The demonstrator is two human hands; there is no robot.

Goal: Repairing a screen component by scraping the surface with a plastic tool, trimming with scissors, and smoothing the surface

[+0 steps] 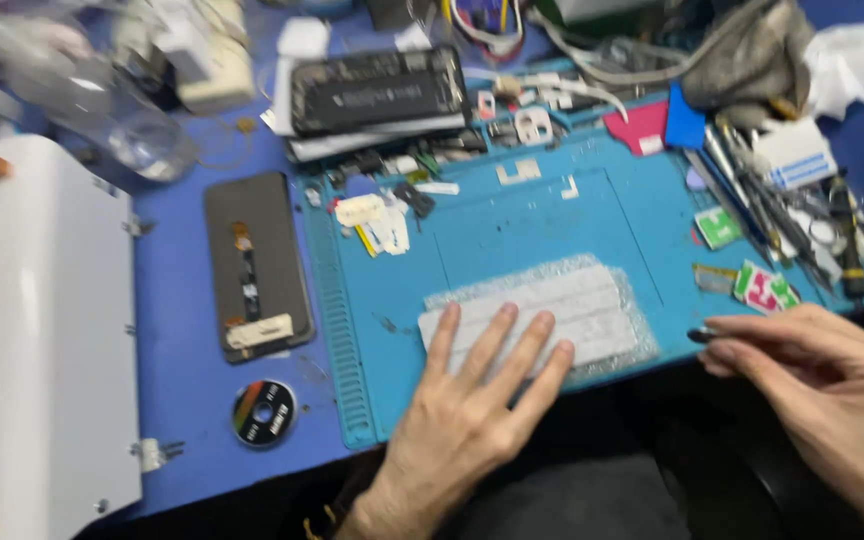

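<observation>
Blue desk (182,400), cluttered along far edge; teal work mat (512,215) on it; dark phone panel (257,265) off mat's left edge. White foil-edged pad (592,300) at mat's near edge, long axis left-right. Left hand (472,400) flat, fingers spread, pressing pad's left end; right hand (822,375) pinching small dark tool (702,335), tip pointing left; tool blurred, kind unclear.

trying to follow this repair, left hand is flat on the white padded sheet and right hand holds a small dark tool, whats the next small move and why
Probably bring the right hand and its small dark tool left toward the white padded sheet. The left hand lies flat on the sheet on the blue mat, while the tool tip sits just off the sheet's right edge.
</observation>
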